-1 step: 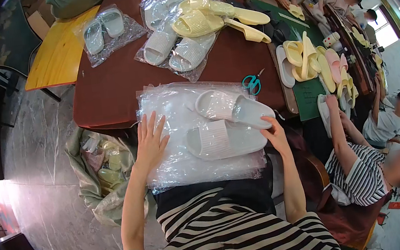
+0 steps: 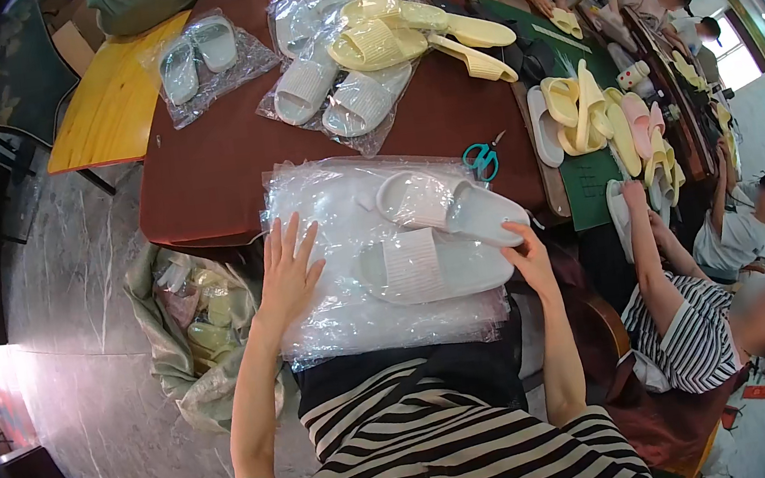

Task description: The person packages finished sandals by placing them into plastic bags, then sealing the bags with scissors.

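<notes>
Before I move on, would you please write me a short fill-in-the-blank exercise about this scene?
1. The left hand rests on a stack of clear, shiny ____.
2. The right hand touches a pale ____.
3. Near the stack's upper right corner lies a teal-handled pair of ____.
4. The small tabletop at the upper left is coloured ____.
Missing words: plastic; slipper; scissors; yellow.

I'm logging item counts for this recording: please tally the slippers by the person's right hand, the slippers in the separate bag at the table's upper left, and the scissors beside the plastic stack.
Pale slippers by the right hand: 2
Bagged slippers, upper left: 2
Teal-handled scissors: 1
Total: 5
</notes>
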A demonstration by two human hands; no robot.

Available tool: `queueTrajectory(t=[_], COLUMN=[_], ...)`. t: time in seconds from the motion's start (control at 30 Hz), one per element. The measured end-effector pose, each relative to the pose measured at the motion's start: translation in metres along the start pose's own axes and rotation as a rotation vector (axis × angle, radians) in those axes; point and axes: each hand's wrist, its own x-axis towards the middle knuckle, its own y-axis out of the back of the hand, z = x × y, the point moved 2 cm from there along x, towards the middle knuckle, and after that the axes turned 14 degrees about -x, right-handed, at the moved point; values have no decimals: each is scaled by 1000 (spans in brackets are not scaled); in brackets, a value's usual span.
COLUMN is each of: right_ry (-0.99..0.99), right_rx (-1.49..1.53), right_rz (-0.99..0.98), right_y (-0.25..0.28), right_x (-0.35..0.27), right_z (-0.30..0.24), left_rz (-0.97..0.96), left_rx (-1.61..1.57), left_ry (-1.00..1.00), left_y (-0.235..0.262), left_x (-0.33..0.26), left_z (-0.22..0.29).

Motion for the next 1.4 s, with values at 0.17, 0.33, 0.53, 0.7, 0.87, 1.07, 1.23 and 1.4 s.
queueTrajectory(t=[0.17, 0.33, 0.53, 0.7, 0.87, 1.07, 1.23, 1.4], right_ry=[-51, 27, -31, -7, -25, -123, -165, -215], right_rx=[-54, -90, -102, -173, -22, 131, -11, 142], right_rz=[-25, -34, -41, -67, -22, 42, 214, 365], right_y=[12, 10, 19, 24, 20, 51, 96, 101], right_x=[-11, -8, -12, -16, -24, -40, -68, -79], right_z=[-12, -4, 6, 13, 0, 12, 15, 13], left_rz=[-76, 59, 70, 112, 104, 138, 108, 123], left_rx=[224, -9, 107, 111, 122, 143, 146, 140], left_ry=[-15, -75, -1, -35, -105, -125, -115, -119], left_y=[16, 3, -14, -23, -31, -36, -37, -38], left_x=[13, 59, 69, 64, 55, 56, 54, 54], left_z=[22, 9, 12, -1, 0, 7, -3, -6])
